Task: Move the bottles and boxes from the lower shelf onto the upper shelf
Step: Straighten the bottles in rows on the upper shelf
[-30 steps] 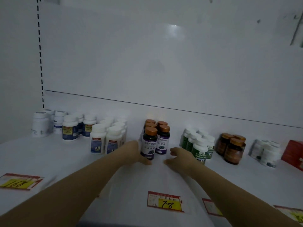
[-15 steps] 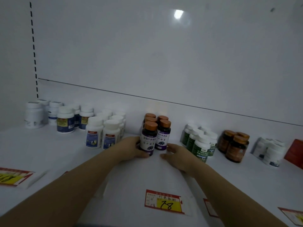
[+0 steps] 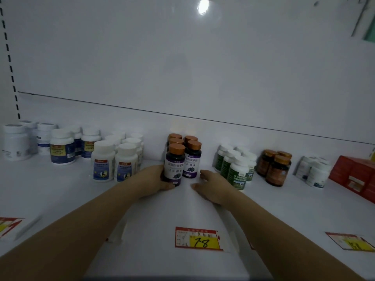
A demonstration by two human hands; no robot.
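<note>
Several dark bottles with purple labels and copper caps stand in two rows at the middle of the white shelf [image 3: 60,195]. My left hand [image 3: 153,179] wraps around the base of the front left purple bottle [image 3: 175,166], thumb under its front. My right hand [image 3: 212,186] lies on the shelf just right of the front right purple bottle [image 3: 191,159], fingers apart, its fingertips close to the bottle; I cannot tell whether they touch it.
White bottles with blue labels [image 3: 104,161] stand to the left, green-labelled white bottles [image 3: 238,171] and brown bottles [image 3: 277,170] to the right, then small white bottles [image 3: 316,172] and red boxes [image 3: 357,175]. Price tags [image 3: 197,238] line the shelf's front edge.
Both hands have moved forward to the purple bottles. The left hand has closed around the front left bottle; the right hand has come up beside the right one.
</note>
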